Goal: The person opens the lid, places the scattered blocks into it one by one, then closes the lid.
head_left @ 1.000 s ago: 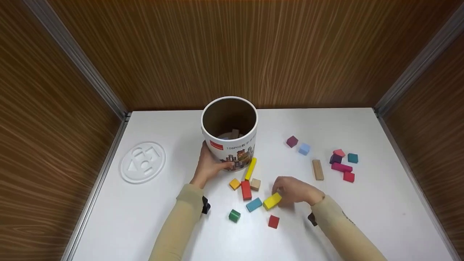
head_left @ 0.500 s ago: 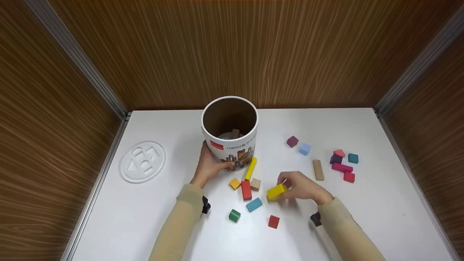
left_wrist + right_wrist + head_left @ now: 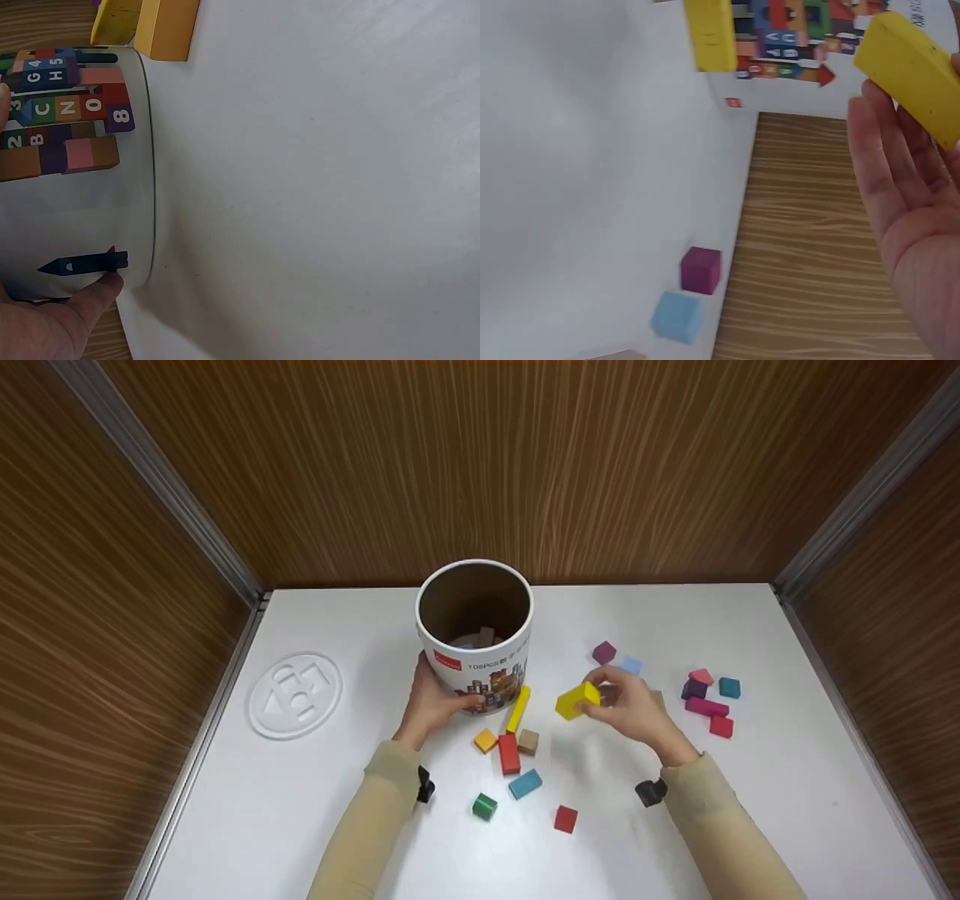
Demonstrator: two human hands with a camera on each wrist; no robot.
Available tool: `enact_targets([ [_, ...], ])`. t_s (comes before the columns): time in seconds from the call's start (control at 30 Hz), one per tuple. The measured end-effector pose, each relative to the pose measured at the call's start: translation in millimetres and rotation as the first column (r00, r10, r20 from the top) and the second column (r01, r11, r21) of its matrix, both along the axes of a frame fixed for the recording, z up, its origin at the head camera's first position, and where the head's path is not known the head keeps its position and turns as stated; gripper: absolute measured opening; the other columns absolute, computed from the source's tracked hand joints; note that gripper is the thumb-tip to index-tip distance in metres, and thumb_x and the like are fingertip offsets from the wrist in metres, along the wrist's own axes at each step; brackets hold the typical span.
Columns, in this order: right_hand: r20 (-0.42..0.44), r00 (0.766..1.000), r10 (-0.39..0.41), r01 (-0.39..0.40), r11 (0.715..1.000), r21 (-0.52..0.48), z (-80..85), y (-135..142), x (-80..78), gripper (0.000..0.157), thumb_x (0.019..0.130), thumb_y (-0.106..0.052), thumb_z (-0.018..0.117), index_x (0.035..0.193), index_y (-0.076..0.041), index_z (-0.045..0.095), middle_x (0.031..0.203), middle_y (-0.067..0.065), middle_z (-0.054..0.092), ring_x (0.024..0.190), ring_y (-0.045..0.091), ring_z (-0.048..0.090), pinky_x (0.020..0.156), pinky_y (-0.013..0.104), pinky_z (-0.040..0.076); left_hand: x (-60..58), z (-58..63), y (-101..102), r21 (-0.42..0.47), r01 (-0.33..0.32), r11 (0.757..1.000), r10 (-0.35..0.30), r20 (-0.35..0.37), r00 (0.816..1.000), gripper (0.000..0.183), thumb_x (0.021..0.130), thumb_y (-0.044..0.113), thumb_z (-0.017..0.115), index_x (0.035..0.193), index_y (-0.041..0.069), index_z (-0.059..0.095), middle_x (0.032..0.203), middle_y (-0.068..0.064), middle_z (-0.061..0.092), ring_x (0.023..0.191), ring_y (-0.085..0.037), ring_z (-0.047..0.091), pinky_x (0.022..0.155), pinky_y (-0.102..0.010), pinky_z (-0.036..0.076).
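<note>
My left hand [image 3: 431,701] holds the side of a white round bucket [image 3: 480,660] printed with coloured blocks, thumb across its front. A few blocks lie at the bottom of the bucket, mostly hidden by the wall. My right hand [image 3: 630,709] pinches a yellow rectangular block [image 3: 577,701] above the table, right of the bucket; in the right wrist view the yellow block [image 3: 911,75] sits between thumb and fingers. Against the bucket's base leans or lies a long yellow block [image 3: 518,709]. Near it are an orange block [image 3: 486,741], a red block [image 3: 509,754] and a plain wood cube [image 3: 528,742].
A blue block [image 3: 525,784], a green block [image 3: 485,807] and a red cube [image 3: 566,819] lie toward the front. On the right are a purple cube [image 3: 604,652], a magenta block [image 3: 706,706] and several others. A white lid with cut-out shapes [image 3: 295,695] lies left.
My right hand has lifted the yellow block off the table and carried it away from me, toward the bucket's right side. The left hand and bucket stay put.
</note>
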State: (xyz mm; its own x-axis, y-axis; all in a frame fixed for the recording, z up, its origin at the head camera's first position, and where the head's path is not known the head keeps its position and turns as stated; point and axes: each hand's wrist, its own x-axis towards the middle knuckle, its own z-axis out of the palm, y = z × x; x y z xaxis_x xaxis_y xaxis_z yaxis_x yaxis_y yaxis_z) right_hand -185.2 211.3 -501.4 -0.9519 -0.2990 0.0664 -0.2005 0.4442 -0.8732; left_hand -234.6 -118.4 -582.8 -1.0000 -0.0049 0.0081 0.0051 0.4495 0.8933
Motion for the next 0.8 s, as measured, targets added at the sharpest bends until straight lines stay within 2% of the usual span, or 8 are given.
enact_targets([
  [0.1, -0.028, 0.998, -0.049, 0.048, 0.999, -0.018, 16.1, -7.4, -6.4, 0.030, 0.086, -0.016, 0.077, 0.108, -0.003, 0.062, 0.109, 0.011, 0.062, 0.094, 0.027, 0.066, 0.083, 0.031, 0.057, -0.6, -1.2, -0.5, -0.001, 0.003, 1.000, -0.003, -0.004, 1.000, 0.133, 0.057, 0.047, 0.094, 0.155, 0.015, 0.010, 0.154, -0.004, 0.027, 0.142, -0.018, 0.027, 0.119, -0.035, 0.019],
  [0.2, -0.056, 0.996, -0.067, 0.064, 0.997, -0.049, 32.4, -16.5, -13.0, 0.032, 0.086, -0.018, 0.077, 0.110, -0.002, 0.062, 0.109, 0.011, 0.063, 0.094, 0.026, 0.066, 0.084, 0.029, 0.057, -1.0, -1.5, -0.9, 0.003, 0.004, 1.000, -0.004, -0.004, 1.000, 0.133, 0.057, 0.048, 0.094, 0.155, 0.015, 0.009, 0.155, -0.004, 0.026, 0.142, -0.017, 0.026, 0.119, -0.035, 0.018],
  [0.37, -0.118, 0.991, -0.067, 0.060, 0.996, -0.066, 58.4, -34.6, -21.2, 0.035, 0.087, -0.020, 0.077, 0.112, -0.001, 0.062, 0.109, 0.010, 0.064, 0.092, 0.024, 0.066, 0.083, 0.029, 0.057, -1.5, -1.6, -0.7, 0.006, 0.006, 1.000, -0.006, -0.013, 1.000, 0.132, 0.056, 0.045, 0.095, 0.154, 0.016, 0.012, 0.152, -0.003, 0.029, 0.140, -0.015, 0.029, 0.118, -0.033, 0.019],
  [0.57, -0.218, 0.975, -0.035, 0.018, 0.997, -0.079, 88.1, -57.3, -30.5, 0.035, 0.086, -0.017, 0.078, 0.112, 0.000, 0.063, 0.108, 0.009, 0.064, 0.089, 0.022, 0.065, 0.081, 0.031, 0.058, -2.4, -1.3, -0.1, 0.023, 0.006, 1.000, -0.005, -0.032, 0.999, 0.126, 0.056, 0.039, 0.097, 0.151, 0.015, 0.017, 0.147, -0.002, 0.035, 0.138, -0.015, 0.032, 0.118, -0.032, 0.020],
  [0.8, -0.254, 0.966, -0.047, 0.036, 0.998, -0.045, 107.4, -79.9, -46.6, 0.035, 0.087, -0.019, 0.077, 0.113, -0.001, 0.062, 0.106, 0.009, 0.064, 0.090, 0.021, 0.063, 0.082, 0.033, 0.058, -2.0, -1.0, -0.4, 0.040, 0.012, 0.999, -0.012, -0.004, 1.000, 0.127, 0.057, 0.041, 0.096, 0.152, 0.019, 0.015, 0.150, 0.001, 0.032, 0.141, -0.016, 0.028, 0.119, -0.036, 0.019],
])
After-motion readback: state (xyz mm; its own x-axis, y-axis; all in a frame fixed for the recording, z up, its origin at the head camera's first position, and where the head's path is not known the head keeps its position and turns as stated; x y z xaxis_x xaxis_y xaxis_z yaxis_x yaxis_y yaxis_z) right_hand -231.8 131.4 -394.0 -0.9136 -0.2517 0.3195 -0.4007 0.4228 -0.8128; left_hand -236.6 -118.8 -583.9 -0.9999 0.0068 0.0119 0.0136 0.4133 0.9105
